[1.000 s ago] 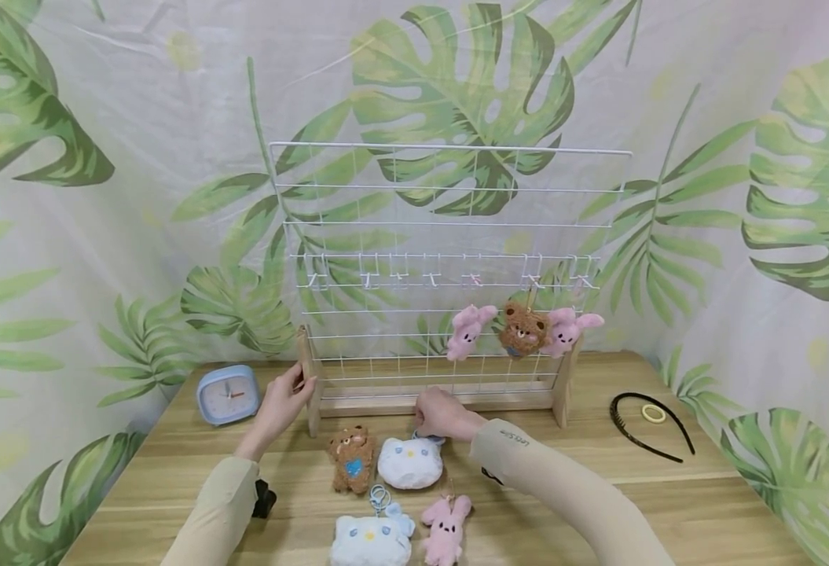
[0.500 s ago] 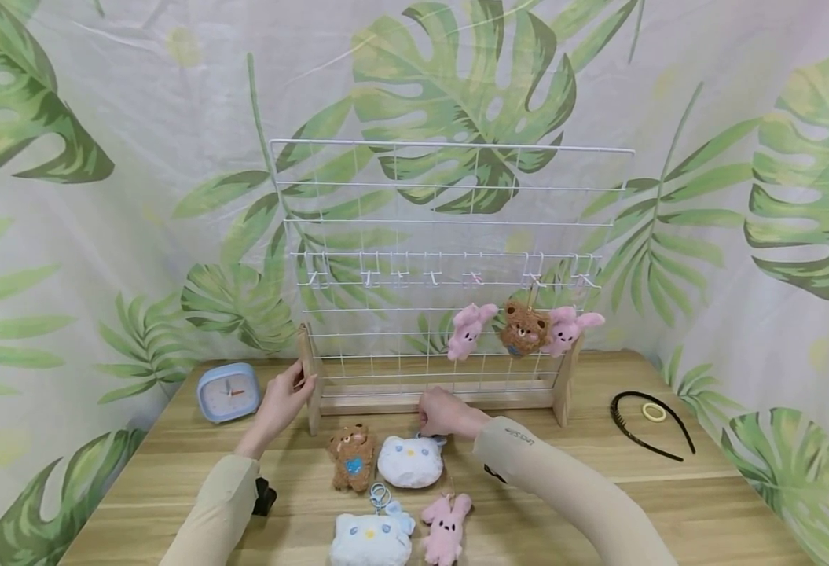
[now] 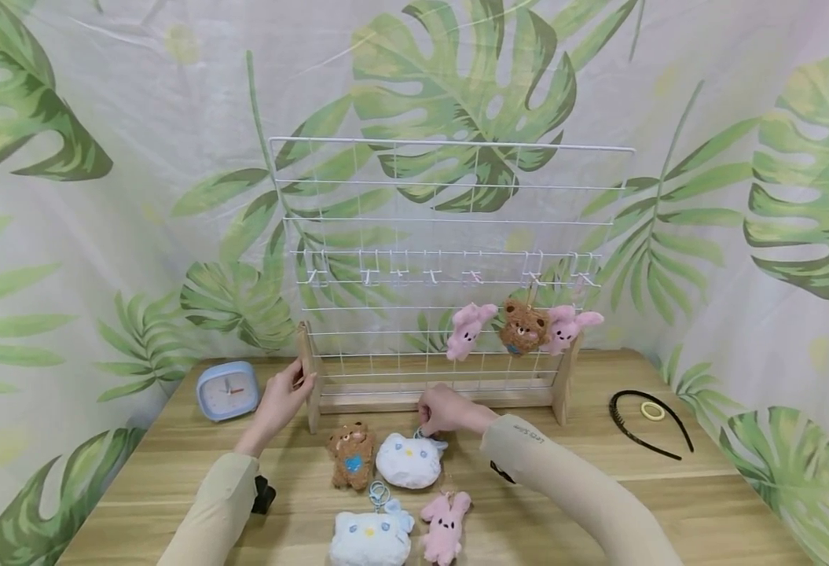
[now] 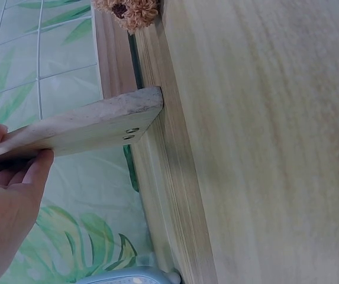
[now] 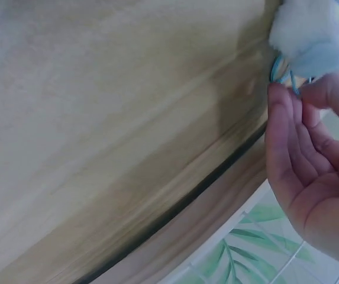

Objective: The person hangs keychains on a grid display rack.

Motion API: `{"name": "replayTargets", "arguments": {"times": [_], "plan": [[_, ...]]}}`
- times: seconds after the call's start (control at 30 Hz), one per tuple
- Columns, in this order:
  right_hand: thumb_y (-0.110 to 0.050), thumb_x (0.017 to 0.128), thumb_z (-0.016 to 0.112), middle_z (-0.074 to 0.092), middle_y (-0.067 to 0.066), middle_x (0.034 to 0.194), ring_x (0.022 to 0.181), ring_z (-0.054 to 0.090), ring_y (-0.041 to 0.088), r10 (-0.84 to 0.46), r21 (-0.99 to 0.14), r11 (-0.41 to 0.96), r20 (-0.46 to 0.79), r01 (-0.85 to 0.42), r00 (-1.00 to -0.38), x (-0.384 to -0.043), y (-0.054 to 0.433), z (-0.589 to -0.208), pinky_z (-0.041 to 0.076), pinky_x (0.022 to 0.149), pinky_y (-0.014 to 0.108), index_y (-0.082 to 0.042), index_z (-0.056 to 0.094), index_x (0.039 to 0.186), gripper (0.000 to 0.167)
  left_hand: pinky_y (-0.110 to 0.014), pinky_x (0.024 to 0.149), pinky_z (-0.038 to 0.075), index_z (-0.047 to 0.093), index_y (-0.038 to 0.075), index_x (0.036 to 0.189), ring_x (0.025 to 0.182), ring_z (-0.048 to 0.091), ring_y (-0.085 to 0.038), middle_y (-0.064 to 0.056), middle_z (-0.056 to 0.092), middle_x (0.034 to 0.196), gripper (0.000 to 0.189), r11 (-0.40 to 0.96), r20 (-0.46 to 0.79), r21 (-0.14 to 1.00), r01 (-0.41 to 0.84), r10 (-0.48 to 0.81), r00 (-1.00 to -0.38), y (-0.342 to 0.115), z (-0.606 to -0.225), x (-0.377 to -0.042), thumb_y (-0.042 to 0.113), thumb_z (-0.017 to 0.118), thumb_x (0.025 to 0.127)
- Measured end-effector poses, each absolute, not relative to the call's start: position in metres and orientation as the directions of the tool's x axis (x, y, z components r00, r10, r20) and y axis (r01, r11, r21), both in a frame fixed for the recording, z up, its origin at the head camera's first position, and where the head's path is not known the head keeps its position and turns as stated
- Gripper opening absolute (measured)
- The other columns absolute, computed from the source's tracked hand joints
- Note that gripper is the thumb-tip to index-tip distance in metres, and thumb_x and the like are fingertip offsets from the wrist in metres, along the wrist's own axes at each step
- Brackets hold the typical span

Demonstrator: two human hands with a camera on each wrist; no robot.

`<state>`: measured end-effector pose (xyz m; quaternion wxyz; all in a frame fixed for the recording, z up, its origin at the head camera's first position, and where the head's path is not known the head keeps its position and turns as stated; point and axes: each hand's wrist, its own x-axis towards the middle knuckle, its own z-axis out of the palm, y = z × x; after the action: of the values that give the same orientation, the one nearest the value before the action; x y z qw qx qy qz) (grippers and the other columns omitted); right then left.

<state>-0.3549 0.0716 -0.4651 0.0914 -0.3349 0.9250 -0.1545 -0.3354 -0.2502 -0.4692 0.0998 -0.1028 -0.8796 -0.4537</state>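
Note:
My left hand [image 3: 283, 397] grips the left wooden upright [image 4: 98, 121] of the wire grid rack [image 3: 449, 147], thumb on one side and fingers on the other in the left wrist view. In front of the rack's base, my right hand [image 3: 449, 410] pinches the blue ring [image 5: 277, 68] of a white cat-face plush keychain [image 3: 408, 464]. That plush lies low over the table with its face toward me. A brown bear plush [image 3: 353, 457] is just left of it. Closer to me lie another white cat plush [image 3: 370, 539] and a pink bunny plush [image 3: 445, 528].
A row of white hooks [image 3: 431, 277] crosses the grid. Two pink bunnies [image 3: 467, 333] and a brown bear [image 3: 523, 328] hang at its right. A blue clock [image 3: 228, 391] stands left; a black headband [image 3: 622, 428] and yellow ring [image 3: 652, 411] lie right.
The pinched white cat plush has tilted slightly, its ring side rising a little with my right hand's fingers. My left hand stays on the upright.

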Motion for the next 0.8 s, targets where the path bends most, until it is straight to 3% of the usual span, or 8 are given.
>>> {"name": "replayTargets", "arguments": {"times": [0.27, 0.4, 0.57, 0.8], "plan": [[-0.003, 0.076, 0.078, 0.058, -0.005, 0.065, 0.059, 0.044, 0.003, -0.687, -0.298, 0.696, -0.013, -0.653, -0.726, -0.3552, 0.0707, -0.4698, 0.036, 0.054, 0.013, -0.007, 0.065, 0.074, 0.014, -0.054, 0.102, 0.052, 0.052, -0.008, 0.134, 0.13, 0.053, -0.045, -0.033, 0.053, 0.139, 0.04, 0.581, 0.296, 0.76, 0.291, 0.09, -0.951, -0.2509, -0.4701, -0.3373, 0.019, 0.048, 0.105], [-0.001, 0.075, 0.078, 0.064, 0.0, 0.07, 0.061, 0.045, 0.004, -0.692, -0.281, 0.695, -0.01, -0.662, -0.722, -0.3542, 0.0702, -0.4691, 0.039, 0.055, 0.014, -0.006, 0.068, 0.078, 0.012, -0.055, 0.103, 0.052, 0.049, -0.007, 0.139, 0.131, 0.052, -0.045, -0.033, 0.051, 0.141, 0.043, 0.572, 0.284, 0.769, 0.285, 0.093, -0.954, -0.2504, -0.4698, -0.3366, 0.02, 0.048, 0.105], [-0.002, 0.074, 0.079, 0.064, -0.002, 0.066, 0.06, 0.045, 0.005, -0.684, -0.235, 0.712, -0.016, -0.662, -0.73, -0.3539, 0.0709, -0.4672, 0.039, 0.054, 0.015, -0.008, 0.071, 0.071, 0.011, -0.054, 0.103, 0.051, 0.039, -0.007, 0.147, 0.132, 0.051, -0.045, -0.033, 0.049, 0.143, 0.05, 0.574, 0.27, 0.771, 0.275, 0.096, -0.958, -0.2504, -0.4689, -0.3353, 0.019, 0.048, 0.105], [-0.003, 0.075, 0.076, 0.051, -0.008, 0.059, 0.055, 0.04, 0.004, -0.697, -0.16, 0.714, -0.059, -0.682, -0.715, -0.3533, 0.0712, -0.4658, 0.033, 0.05, 0.014, -0.01, 0.065, 0.063, 0.018, -0.054, 0.104, 0.051, 0.042, -0.007, 0.145, 0.132, 0.051, -0.045, -0.033, 0.05, 0.142, 0.049, 0.582, 0.276, 0.764, 0.276, 0.091, -0.957, -0.2501, -0.469, -0.3357, 0.021, 0.047, 0.106]]}}
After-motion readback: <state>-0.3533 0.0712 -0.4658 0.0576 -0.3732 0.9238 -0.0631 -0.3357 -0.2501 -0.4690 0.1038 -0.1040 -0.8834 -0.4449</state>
